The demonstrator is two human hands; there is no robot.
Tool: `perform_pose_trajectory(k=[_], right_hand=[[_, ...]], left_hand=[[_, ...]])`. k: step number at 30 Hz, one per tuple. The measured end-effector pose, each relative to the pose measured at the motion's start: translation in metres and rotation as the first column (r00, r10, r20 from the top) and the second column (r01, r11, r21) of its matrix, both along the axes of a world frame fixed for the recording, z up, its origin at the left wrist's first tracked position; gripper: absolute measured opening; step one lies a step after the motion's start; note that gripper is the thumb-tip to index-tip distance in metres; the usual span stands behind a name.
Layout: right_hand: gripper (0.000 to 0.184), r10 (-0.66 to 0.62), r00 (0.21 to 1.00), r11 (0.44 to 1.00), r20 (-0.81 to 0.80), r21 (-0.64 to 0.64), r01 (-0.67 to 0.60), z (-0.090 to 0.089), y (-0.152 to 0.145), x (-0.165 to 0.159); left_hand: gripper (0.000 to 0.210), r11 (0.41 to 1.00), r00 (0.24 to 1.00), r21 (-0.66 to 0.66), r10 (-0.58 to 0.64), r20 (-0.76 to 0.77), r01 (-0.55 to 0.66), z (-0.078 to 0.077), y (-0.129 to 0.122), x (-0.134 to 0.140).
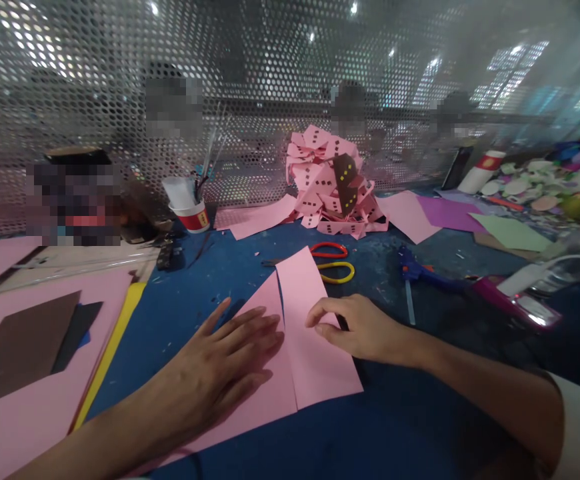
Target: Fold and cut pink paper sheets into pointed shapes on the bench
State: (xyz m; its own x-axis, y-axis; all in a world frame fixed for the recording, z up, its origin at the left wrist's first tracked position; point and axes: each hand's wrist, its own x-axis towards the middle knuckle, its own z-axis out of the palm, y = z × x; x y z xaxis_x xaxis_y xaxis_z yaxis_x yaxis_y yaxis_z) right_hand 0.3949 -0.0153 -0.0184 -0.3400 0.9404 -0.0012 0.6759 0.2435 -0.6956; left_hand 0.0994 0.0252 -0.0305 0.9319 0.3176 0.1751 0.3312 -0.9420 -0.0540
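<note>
My left hand [230,360] lies flat with its fingers spread on a pink sheet of paper [285,393], pressing it to the table. My right hand [357,327] is curled at the right edge of a narrower pink paper strip [305,287], thumb and forefinger closed on it. Strip and sheet lie side by side, with a thin gap between them at the top; I cannot tell whether they still join lower down. Behind the strip lies a pair of scissors [337,272] with one red and one yellow handle loop, its blades partly covered by the paper.
A folded pink paper model [327,180] stands at the back, near a paper cup [193,217] of tools. Pink sheets [105,293] with dark brown paper [30,340] lie left. A blue glue gun [420,270], coloured papers [513,230] and a cluttered pile [525,187] lie right. A perforated screen rises behind.
</note>
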Motion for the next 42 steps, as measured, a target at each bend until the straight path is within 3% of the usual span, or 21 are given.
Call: perform_pose_trajectory(k=[8, 20, 25, 38, 42], right_hand=[[0.028, 0.068, 0.997, 0.997, 0.045, -0.036, -0.066, 0.0, 0.001, 0.002], [0.021, 0.05, 0.999, 0.997, 0.012, -0.063, -0.049, 0.009, 0.001, 0.001], [0.021, 0.099, 0.995, 0.991, 0.022, -0.089, -0.097, 0.016, 0.0, 0.003], [0.027, 0.174, 0.984, 0.982, 0.032, -0.085, -0.171, 0.011, 0.0, 0.007], [0.025, 0.169, 0.985, 0.981, 0.024, -0.101, -0.166, 0.014, -0.001, 0.007]], left_hand=[[0.047, 1.0, 1.0, -0.022, 0.007, -0.015, -0.007, 0.003, 0.0, 0.001], [0.044, 0.998, 0.993, 0.032, -0.057, 0.103, 0.054, 0.004, -0.006, 0.006], [0.041, 0.996, 0.994, -0.029, -0.076, 0.072, 0.079, 0.006, -0.006, 0.004], [0.043, 0.988, 0.998, -0.151, -0.036, 0.043, 0.042, 0.015, -0.008, 0.006], [0.043, 0.99, 0.999, -0.132, -0.041, 0.027, 0.044, 0.015, -0.009, 0.006]])
